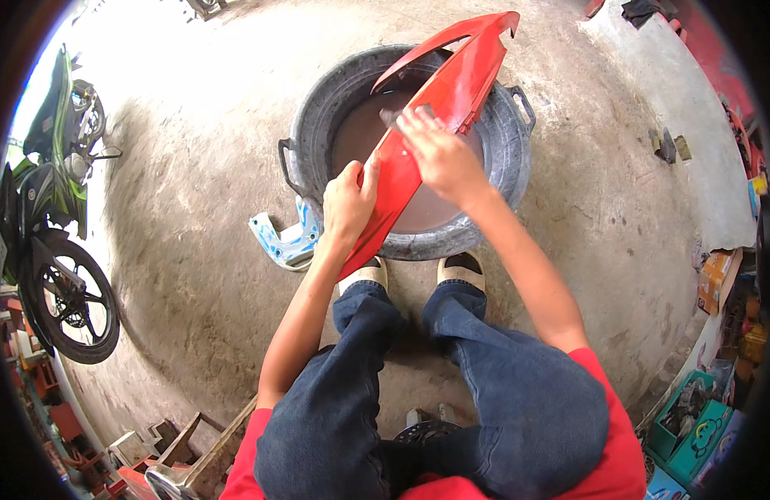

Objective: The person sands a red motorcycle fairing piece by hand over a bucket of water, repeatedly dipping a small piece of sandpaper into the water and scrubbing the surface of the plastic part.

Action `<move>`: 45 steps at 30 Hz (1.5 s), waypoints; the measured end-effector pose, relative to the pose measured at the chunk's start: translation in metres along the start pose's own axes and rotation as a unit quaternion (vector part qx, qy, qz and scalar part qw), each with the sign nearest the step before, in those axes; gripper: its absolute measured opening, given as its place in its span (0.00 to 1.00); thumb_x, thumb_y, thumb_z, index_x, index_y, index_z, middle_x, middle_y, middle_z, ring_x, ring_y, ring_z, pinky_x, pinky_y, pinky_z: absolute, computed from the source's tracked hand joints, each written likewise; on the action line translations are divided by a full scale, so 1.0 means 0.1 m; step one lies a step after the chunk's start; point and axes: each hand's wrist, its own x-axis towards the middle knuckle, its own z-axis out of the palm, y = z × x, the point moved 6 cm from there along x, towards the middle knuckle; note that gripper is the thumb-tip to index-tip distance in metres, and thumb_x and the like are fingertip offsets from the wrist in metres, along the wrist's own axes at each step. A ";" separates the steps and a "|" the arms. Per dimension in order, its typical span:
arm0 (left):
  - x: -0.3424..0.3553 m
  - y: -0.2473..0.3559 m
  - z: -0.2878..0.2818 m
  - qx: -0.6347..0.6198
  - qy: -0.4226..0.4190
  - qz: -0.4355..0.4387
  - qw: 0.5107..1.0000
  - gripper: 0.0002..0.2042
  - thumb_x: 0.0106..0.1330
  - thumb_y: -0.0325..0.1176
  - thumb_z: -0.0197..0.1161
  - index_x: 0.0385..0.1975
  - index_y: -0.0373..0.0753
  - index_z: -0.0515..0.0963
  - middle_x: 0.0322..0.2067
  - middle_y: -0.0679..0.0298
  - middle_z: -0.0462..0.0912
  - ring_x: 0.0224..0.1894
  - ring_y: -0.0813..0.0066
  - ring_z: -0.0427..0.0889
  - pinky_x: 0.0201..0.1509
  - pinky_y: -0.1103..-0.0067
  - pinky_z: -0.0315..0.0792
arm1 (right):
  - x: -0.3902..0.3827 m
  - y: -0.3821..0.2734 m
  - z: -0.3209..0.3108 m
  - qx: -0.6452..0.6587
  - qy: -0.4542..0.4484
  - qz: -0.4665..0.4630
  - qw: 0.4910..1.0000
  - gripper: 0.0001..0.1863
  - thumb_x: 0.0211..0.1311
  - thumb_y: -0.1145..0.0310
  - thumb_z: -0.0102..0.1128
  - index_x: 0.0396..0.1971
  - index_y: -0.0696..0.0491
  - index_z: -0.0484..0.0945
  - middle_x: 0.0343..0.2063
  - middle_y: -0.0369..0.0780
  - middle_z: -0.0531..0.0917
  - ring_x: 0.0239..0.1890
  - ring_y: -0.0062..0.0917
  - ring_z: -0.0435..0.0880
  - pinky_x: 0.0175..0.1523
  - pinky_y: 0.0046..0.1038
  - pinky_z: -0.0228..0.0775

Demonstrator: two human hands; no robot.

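A long red plastic motorcycle body panel (462,83) slants over a large dark tub (516,171), its forked end past the far rim and its lower end near my feet. My left hand (348,202) is closed around the panel's left edge, thumb on top. On the panel's upper face lies my right hand (442,160), fingers pressed down over a small dark grey piece (390,117) that looks like sandpaper. Part of that piece is hidden under the fingers. Murky brownish water (360,133) stands inside the tub.
A white and blue plastic part (287,237) lies on the concrete floor against the tub's left side. A green and black motorcycle (60,208) stands far left. At lower right is a green box (689,425) of items; a wooden frame (202,454) sits at lower left.
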 end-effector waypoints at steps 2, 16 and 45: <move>0.01 -0.03 0.02 -0.001 0.005 0.007 1.000 0.25 0.80 0.49 0.54 0.32 0.28 0.77 0.26 0.39 0.79 0.30 0.39 0.80 0.37 0.59 0.72 | -0.16 -0.25 0.11 -0.024 0.003 -0.047 0.999 0.24 0.74 0.67 0.50 0.65 0.59 0.76 0.66 0.50 0.78 0.71 0.42 0.74 0.75 0.44 0.63; -0.04 -0.49 0.17 -0.297 -0.171 0.037 0.939 0.23 0.85 0.43 0.48 0.63 0.28 0.73 0.57 0.50 0.83 0.64 0.68 0.77 0.70 0.75 0.66 | -0.37 -0.47 0.13 -0.060 -0.074 -0.095 0.991 0.26 0.74 0.68 0.44 0.69 0.61 0.72 0.69 0.52 0.75 0.72 0.43 0.73 0.75 0.42 0.64; -0.06 -0.45 0.18 -0.261 -0.102 0.016 0.960 0.23 0.85 0.45 0.47 0.47 0.25 0.77 0.32 0.59 0.80 0.40 0.77 0.73 0.49 0.76 0.72 | -0.11 0.04 0.09 -0.111 -0.002 0.014 0.994 0.27 0.70 0.69 0.48 0.67 0.62 0.73 0.69 0.53 0.75 0.72 0.45 0.73 0.76 0.43 0.63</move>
